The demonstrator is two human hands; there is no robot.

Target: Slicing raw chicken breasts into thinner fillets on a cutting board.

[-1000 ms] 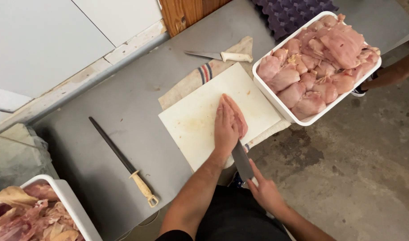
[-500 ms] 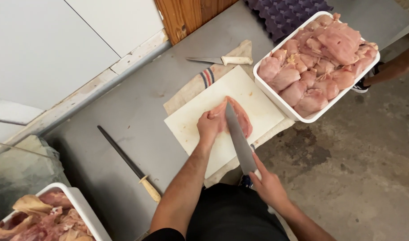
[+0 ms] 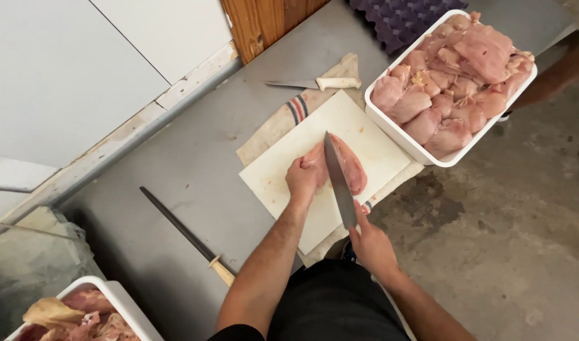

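A raw chicken breast [image 3: 349,167] lies on a white cutting board [image 3: 289,183] on the grey metal table. My left hand [image 3: 301,180] grips the near left end of the breast, fingers curled on it. My right hand [image 3: 370,243] holds a long kitchen knife [image 3: 337,180] by its handle at the table's front edge. The blade lies along the top of the breast, its tip pointing away from me.
A white tub [image 3: 428,151] heaped with raw chicken stands at the right. A second knife with a pale handle [image 3: 318,83] lies behind the board on a cloth [image 3: 283,120]. A sharpening steel [image 3: 185,233] lies left. Another tub of meat [image 3: 122,303] sits at the bottom left.
My left hand went from lying flat on the breast to gripping its left end. The knife swung up from below the board's edge and now rests along the breast.
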